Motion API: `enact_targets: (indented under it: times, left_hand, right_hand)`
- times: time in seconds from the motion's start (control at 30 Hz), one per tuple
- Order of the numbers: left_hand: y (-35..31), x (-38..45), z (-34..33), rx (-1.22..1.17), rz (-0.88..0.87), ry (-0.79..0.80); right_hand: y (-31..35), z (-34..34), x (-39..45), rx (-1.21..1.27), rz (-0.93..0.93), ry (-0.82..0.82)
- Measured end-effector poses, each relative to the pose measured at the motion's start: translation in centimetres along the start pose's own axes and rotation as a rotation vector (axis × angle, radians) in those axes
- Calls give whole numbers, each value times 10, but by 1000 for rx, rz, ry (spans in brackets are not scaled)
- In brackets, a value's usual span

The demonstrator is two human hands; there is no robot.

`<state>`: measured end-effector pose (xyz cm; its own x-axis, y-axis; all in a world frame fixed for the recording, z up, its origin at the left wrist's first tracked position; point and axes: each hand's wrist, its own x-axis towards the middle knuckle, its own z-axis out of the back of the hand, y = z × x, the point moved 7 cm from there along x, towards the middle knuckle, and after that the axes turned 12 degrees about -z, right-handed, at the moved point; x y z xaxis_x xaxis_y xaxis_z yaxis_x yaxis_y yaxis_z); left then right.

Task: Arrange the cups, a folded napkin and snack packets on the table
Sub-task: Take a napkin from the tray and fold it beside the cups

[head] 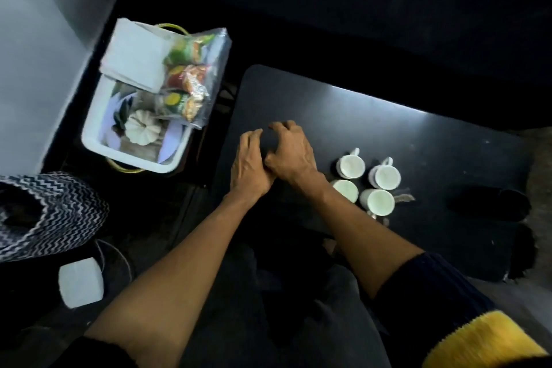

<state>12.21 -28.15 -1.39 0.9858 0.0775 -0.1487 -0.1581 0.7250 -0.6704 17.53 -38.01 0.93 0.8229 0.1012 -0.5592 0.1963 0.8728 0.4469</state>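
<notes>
Several white cups (367,181) stand close together on the dark table (433,134), right of my hands. My left hand (249,164) and my right hand (291,152) rest side by side on the table's left part, fingers bent and apart, nothing visible in them. Left of the table a white tray (95,143) carries a stack of folded white napkins (137,54) and a clear bag of colourful snack packets (191,78).
The tray also holds a small white pumpkin-shaped ornament (142,131). A zigzag-patterned bag (47,212) and a white block with a cable (80,281) lie at the lower left. A dark object (490,203) sits at the table's right end.
</notes>
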Motion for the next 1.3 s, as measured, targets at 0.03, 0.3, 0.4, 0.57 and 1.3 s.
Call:
enact_targets:
  times: [0.03,0.3,0.4,0.57,1.3]
  left_hand:
    - [19,1,20,-6,12,-10]
    - [156,7,152,36,140,-96]
    - [192,13,171,23,180,-95]
    - [235,32,182,-149,344,-165]
    - [320,136,203,-1064,876,-558]
  right_hand:
    - [25,-12,3,-21,15,9]
    - [181,-89,27,-54,111,43]
    - [214,-108,38,-79,130,27]
    - [247,-132,62,-156,150,51]
    - [336,-202,192,-486,275,57]
